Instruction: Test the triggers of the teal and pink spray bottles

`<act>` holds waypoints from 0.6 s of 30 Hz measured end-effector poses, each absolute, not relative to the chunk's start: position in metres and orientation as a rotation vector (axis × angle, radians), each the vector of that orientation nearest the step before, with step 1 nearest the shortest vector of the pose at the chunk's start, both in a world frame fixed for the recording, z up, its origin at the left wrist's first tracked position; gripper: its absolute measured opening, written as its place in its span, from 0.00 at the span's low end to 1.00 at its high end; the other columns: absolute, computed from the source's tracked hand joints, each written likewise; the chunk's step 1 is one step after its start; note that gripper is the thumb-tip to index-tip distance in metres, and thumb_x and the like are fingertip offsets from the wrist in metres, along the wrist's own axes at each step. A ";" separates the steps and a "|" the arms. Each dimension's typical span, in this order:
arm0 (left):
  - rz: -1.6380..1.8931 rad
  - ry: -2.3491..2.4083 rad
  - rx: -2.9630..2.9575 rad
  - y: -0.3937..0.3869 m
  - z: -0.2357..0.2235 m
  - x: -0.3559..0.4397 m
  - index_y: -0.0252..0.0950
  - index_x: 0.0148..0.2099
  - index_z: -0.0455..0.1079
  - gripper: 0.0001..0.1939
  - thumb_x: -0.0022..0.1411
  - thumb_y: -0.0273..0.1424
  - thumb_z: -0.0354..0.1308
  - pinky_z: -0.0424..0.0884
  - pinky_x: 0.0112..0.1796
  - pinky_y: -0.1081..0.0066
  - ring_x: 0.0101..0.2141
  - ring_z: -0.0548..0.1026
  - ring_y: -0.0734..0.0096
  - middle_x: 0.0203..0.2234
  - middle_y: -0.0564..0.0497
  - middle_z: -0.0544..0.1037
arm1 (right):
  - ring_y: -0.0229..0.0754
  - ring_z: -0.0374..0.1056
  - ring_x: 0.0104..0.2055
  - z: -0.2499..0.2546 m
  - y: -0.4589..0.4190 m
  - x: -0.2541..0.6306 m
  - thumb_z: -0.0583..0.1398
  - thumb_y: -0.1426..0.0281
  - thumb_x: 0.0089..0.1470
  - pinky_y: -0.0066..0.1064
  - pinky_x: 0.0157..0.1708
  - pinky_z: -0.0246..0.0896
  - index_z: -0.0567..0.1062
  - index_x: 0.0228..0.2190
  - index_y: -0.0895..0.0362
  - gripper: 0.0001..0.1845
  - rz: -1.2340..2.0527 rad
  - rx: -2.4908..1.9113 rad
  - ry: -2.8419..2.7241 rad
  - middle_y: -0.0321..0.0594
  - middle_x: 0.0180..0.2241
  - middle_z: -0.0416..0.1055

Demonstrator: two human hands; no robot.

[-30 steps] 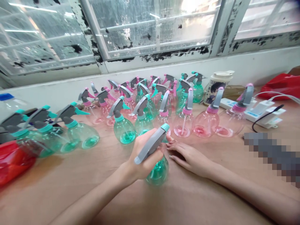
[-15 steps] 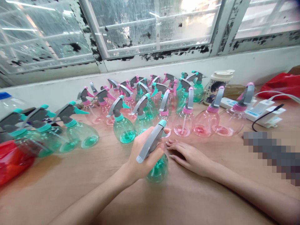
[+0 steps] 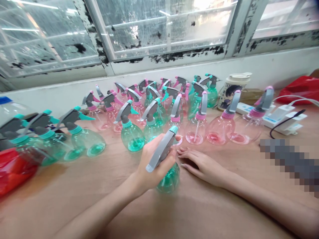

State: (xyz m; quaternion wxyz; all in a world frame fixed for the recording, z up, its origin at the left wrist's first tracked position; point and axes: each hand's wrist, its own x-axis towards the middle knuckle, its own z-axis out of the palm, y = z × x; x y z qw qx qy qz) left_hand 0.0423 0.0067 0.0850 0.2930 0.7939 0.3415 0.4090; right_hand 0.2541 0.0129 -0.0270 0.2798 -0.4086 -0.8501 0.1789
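Observation:
My left hand (image 3: 154,166) is wrapped round the neck of a green spray bottle (image 3: 169,181) with a grey trigger head and a teal nozzle. The bottle stands upright on the wooden table (image 3: 119,205); my fingers hide its collar and trigger. Just to the right, my right hand (image 3: 201,166) rests on the tabletop, fingers slightly curled and apart, holding nothing. Its fingertips are close to the bottle without gripping it. Behind my hands stand another green spray bottle (image 3: 133,137) and a pink spray bottle (image 3: 196,131), both with grey heads.
Several more green and pink spray bottles crowd the back, with green ones (image 3: 88,142) at left. A red plastic bag (image 3: 17,169) lies at the left edge. At right are a lidded cup (image 3: 231,89), a power strip (image 3: 284,121) with cables, and another red bag (image 3: 301,89).
Almost nothing differs. The view has shifted very slightly; my left hand keeps its hold on the green spray bottle, and my right hand stays on the table.

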 end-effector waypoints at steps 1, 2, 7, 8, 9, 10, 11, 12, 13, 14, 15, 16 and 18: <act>1.088 0.911 2.112 0.007 0.085 0.042 0.37 0.50 0.69 0.15 0.62 0.29 0.51 0.70 0.32 0.67 0.28 0.74 0.66 0.27 0.52 0.75 | 0.51 0.65 0.60 -0.027 0.013 0.254 0.56 0.67 0.63 0.49 0.57 0.63 0.71 0.49 0.53 0.13 0.482 -1.094 -2.278 0.46 0.56 0.70; 1.087 0.914 2.108 0.008 0.085 0.042 0.37 0.50 0.69 0.15 0.62 0.30 0.51 0.70 0.32 0.67 0.28 0.74 0.67 0.28 0.52 0.74 | 0.51 0.65 0.60 -0.027 0.013 0.254 0.56 0.68 0.63 0.49 0.57 0.63 0.71 0.49 0.53 0.13 0.482 -1.093 -2.278 0.46 0.56 0.70; 1.062 0.898 2.087 0.009 0.086 0.043 0.38 0.48 0.68 0.13 0.61 0.30 0.50 0.68 0.30 0.68 0.24 0.71 0.69 0.24 0.55 0.71 | 0.50 0.65 0.60 -0.026 0.013 0.254 0.56 0.67 0.63 0.48 0.56 0.63 0.71 0.49 0.53 0.13 0.488 -1.081 -2.282 0.46 0.56 0.70; 1.061 0.894 2.082 0.009 0.087 0.043 0.38 0.46 0.68 0.12 0.60 0.29 0.51 0.68 0.30 0.68 0.24 0.70 0.69 0.23 0.55 0.70 | 0.50 0.65 0.60 -0.026 0.013 0.254 0.56 0.67 0.63 0.48 0.56 0.63 0.71 0.49 0.53 0.13 0.490 -1.079 -2.279 0.46 0.56 0.70; 1.060 0.889 2.079 0.009 0.088 0.042 0.38 0.44 0.68 0.10 0.60 0.29 0.51 0.68 0.29 0.68 0.23 0.69 0.70 0.23 0.56 0.69 | 0.50 0.65 0.60 -0.026 0.013 0.254 0.56 0.67 0.63 0.48 0.56 0.63 0.71 0.49 0.53 0.14 0.490 -1.078 -2.277 0.46 0.56 0.70; 1.058 0.882 2.079 0.010 0.089 0.042 0.38 0.41 0.68 0.08 0.59 0.29 0.51 0.68 0.29 0.68 0.23 0.68 0.70 0.23 0.55 0.69 | 0.51 0.65 0.59 -0.026 0.013 0.254 0.56 0.67 0.63 0.48 0.56 0.63 0.71 0.49 0.53 0.14 0.486 -1.080 -2.276 0.46 0.56 0.71; 1.055 0.872 2.081 0.010 0.090 0.041 0.37 0.39 0.68 0.07 0.57 0.29 0.51 0.67 0.28 0.69 0.23 0.67 0.71 0.24 0.55 0.70 | 0.51 0.65 0.59 -0.026 0.013 0.254 0.56 0.67 0.63 0.48 0.56 0.63 0.71 0.49 0.53 0.13 0.480 -1.082 -2.276 0.46 0.56 0.71; 1.052 0.864 2.083 0.011 0.090 0.041 0.37 0.36 0.68 0.05 0.56 0.29 0.52 0.67 0.28 0.69 0.23 0.67 0.72 0.24 0.54 0.70 | 0.51 0.65 0.59 -0.027 0.013 0.254 0.56 0.67 0.62 0.48 0.56 0.63 0.71 0.49 0.53 0.13 0.471 -1.083 -2.277 0.47 0.55 0.71; 1.049 0.855 2.086 0.012 0.090 0.040 0.37 0.34 0.67 0.05 0.55 0.28 0.52 0.66 0.27 0.70 0.23 0.66 0.72 0.24 0.54 0.70 | 0.51 0.65 0.59 -0.027 0.013 0.254 0.56 0.67 0.62 0.48 0.56 0.63 0.71 0.48 0.53 0.13 0.465 -1.084 -2.279 0.47 0.55 0.71; 1.046 0.847 2.089 0.012 0.090 0.039 0.37 0.33 0.67 0.04 0.55 0.28 0.52 0.65 0.27 0.70 0.23 0.66 0.72 0.25 0.54 0.70 | 0.51 0.65 0.59 -0.027 0.013 0.254 0.56 0.67 0.62 0.48 0.56 0.64 0.71 0.48 0.53 0.13 0.461 -1.085 -2.281 0.47 0.55 0.71; 1.044 0.842 2.088 0.013 0.090 0.039 0.37 0.33 0.67 0.04 0.55 0.29 0.52 0.65 0.27 0.70 0.23 0.67 0.72 0.25 0.54 0.70 | 0.50 0.65 0.59 -0.027 0.013 0.255 0.56 0.67 0.62 0.48 0.56 0.64 0.71 0.48 0.54 0.13 0.459 -1.085 -2.284 0.47 0.55 0.71; 1.046 0.841 2.081 0.013 0.090 0.039 0.37 0.33 0.67 0.04 0.56 0.29 0.52 0.65 0.28 0.70 0.24 0.67 0.72 0.25 0.54 0.70 | 0.50 0.65 0.59 -0.027 0.013 0.255 0.56 0.67 0.62 0.47 0.56 0.64 0.71 0.48 0.54 0.13 0.459 -1.085 -2.287 0.47 0.55 0.71; 1.052 0.856 2.059 0.013 0.088 0.039 0.38 0.37 0.68 0.05 0.58 0.30 0.52 0.65 0.28 0.69 0.23 0.67 0.71 0.24 0.54 0.70 | 0.50 0.65 0.59 -0.027 0.013 0.255 0.56 0.67 0.63 0.48 0.57 0.63 0.71 0.48 0.54 0.13 0.463 -1.084 -2.292 0.47 0.55 0.71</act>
